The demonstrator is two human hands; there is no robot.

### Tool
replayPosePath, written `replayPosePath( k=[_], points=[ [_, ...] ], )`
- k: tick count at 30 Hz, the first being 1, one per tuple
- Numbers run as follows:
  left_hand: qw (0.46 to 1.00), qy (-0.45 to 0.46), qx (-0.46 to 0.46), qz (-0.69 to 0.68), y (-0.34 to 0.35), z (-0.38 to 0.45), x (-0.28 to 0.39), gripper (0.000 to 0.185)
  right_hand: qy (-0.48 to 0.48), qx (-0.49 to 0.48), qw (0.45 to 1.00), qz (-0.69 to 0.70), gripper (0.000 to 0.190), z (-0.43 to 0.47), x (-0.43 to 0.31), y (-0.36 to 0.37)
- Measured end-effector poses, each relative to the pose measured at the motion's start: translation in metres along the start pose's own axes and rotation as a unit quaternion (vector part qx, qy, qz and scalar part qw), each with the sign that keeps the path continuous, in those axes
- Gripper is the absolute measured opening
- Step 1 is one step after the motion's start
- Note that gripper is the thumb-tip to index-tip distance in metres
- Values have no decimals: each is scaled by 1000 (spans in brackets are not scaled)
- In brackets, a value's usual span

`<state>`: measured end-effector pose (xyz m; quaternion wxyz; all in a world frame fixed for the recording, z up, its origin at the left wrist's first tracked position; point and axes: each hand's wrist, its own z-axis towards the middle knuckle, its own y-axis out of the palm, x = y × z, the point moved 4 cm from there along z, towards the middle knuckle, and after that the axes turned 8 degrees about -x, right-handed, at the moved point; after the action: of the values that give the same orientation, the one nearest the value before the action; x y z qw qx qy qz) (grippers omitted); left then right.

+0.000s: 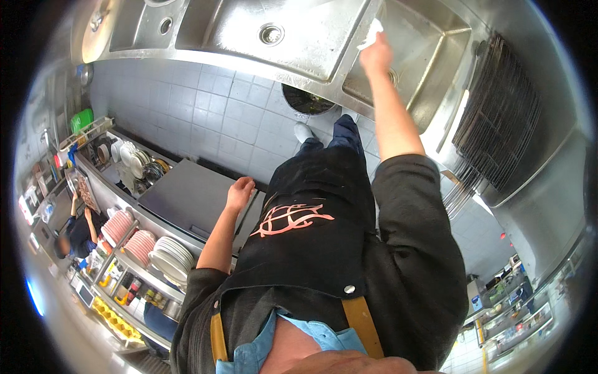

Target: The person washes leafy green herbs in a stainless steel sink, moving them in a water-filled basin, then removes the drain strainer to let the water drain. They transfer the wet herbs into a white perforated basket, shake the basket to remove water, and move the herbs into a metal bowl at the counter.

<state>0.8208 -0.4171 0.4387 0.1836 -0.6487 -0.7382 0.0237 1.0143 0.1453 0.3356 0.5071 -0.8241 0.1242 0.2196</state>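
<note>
My right hand [376,55] grips a white cloth or paper wipe [372,33] over the right-hand basin [423,51] of a stainless steel sink. The fingers hide part of the wipe, and I cannot tell whether it touches the metal. Beside that basin lies a wider middle basin [299,51] with a round drain [271,34]. My left hand [240,192] hangs at my side with its fingers loosely curled together and nothing seen in it. It is nearest to a grey counter top [184,198].
A dark bin [308,100] stands on the tiled floor under the sink edge. Stacked wire racks [497,112] lean at the right. Plates [172,257] fill shelving at the left, with bowls [135,161] behind. Another person [84,231] works beyond the shelves.
</note>
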Motion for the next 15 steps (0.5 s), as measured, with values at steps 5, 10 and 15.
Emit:
replayPosePath(
  k=[5,10,15],
  points=[
    [999,-7,-15,38,-9,26,-13,31,76,150,873,458,39,-4,63,-87],
    [996,-56,-21,67,-20,60,-1,28,162,238,787,546,43,-89,126,-102],
    [995,17,-63,69,-9,73,54,26,183,369,821,395,40,-160,186,-118]
  ],
)
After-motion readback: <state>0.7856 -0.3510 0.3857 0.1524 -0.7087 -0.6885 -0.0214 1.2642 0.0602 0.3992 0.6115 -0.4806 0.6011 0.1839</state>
